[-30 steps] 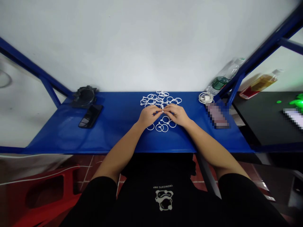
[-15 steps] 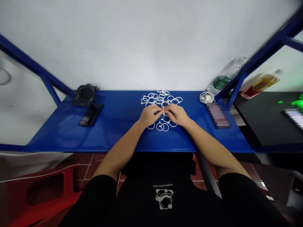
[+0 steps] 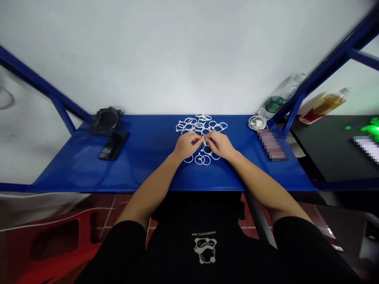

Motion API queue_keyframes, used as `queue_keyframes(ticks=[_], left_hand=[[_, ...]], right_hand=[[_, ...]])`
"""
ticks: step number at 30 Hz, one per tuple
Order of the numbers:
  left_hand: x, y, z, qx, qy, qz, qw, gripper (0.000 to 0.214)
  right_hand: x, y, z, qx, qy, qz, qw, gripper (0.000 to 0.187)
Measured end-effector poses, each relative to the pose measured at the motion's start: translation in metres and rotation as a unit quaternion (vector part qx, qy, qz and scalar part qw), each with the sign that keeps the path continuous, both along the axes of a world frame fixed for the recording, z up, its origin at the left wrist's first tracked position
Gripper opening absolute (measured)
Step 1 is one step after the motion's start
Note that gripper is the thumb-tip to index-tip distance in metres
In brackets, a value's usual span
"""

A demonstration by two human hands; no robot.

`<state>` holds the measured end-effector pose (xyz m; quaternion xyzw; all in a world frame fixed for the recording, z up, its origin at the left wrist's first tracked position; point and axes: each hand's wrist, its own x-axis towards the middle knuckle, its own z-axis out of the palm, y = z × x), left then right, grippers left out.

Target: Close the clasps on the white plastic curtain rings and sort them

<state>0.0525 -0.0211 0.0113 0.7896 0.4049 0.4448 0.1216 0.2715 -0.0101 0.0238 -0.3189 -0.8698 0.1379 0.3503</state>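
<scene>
On the blue table (image 3: 148,157), my left hand (image 3: 186,146) and my right hand (image 3: 220,144) meet fingertip to fingertip. Both are closed in a pinch on a small white piece (image 3: 204,142), which looks like part of a white ring; the fingers hide most of it. Beyond my hands lies a loose cluster of thin white rings (image 3: 199,126) with small tabs, several overlapping. Between my forearms, nearer the table's front edge, lie more white rings (image 3: 206,164), one partly covered by my right hand.
A black phone (image 3: 113,145) and a dark crumpled bundle (image 3: 106,120) lie to the left. On the right are a coiled white cable (image 3: 257,123), a clear bottle (image 3: 274,104) and a blurred-out flat object (image 3: 271,145). A bottle of amber drink (image 3: 324,106) stands farther right. Below left is a red stool (image 3: 56,256).
Both hands keep the same pinch at nearly the same spot, with only a tiny shift of the fingers. The whole view has moved slightly; the rings on the table look unmoved.
</scene>
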Motion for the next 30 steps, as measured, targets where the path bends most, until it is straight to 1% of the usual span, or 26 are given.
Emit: queue_keyframes(ticks=[2,5,7,8,11,12,15,17,19,21,26,30], left_hand=[[0.0,0.0,0.001,0.002,-0.003,-0.007,1.0,0.007],[-0.001,0.001,0.003,0.008,0.015,-0.02,1.0,0.009],[-0.002,0.001,0.004,0.005,0.025,-0.029,0.999,0.006],[-0.003,0.001,0.004,-0.002,0.028,-0.033,0.999,0.006],[-0.005,0.001,0.005,-0.049,0.048,-0.041,0.997,0.007],[-0.005,0.0,0.005,-0.072,0.059,-0.043,0.995,0.008],[-0.005,-0.001,0.005,-0.138,0.097,-0.052,0.984,0.011],[-0.003,-0.002,0.004,-0.16,0.117,-0.066,0.978,0.013],[-0.002,-0.003,0.004,-0.165,0.125,-0.076,0.975,0.013],[-0.001,-0.004,0.006,-0.169,0.129,-0.077,0.974,0.013],[0.001,-0.007,0.013,-0.204,0.149,-0.062,0.966,0.015],[0.002,-0.009,0.015,-0.23,0.15,-0.059,0.96,0.017]], right_hand=[[0.002,0.001,0.0,-0.005,0.004,-0.002,1.0,0.026],[0.007,0.005,0.001,-0.021,-0.009,-0.005,1.0,0.027],[0.015,0.011,0.003,-0.024,-0.024,-0.024,0.999,0.028],[0.021,0.016,0.004,-0.023,-0.03,-0.044,0.998,0.028],[0.044,0.034,0.004,-0.022,-0.017,-0.154,0.988,0.03],[0.052,0.04,0.003,-0.026,-0.028,-0.183,0.982,0.031],[0.072,0.055,-0.006,-0.058,-0.087,-0.243,0.964,0.035],[0.077,0.061,-0.013,-0.079,-0.122,-0.265,0.953,0.044],[0.077,0.063,-0.018,-0.085,-0.145,-0.267,0.949,0.051],[0.074,0.064,-0.021,-0.084,-0.163,-0.253,0.95,0.053],[0.067,0.06,-0.018,-0.083,-0.189,-0.215,0.954,0.042],[0.064,0.058,-0.015,-0.089,-0.194,-0.226,0.95,0.031]])
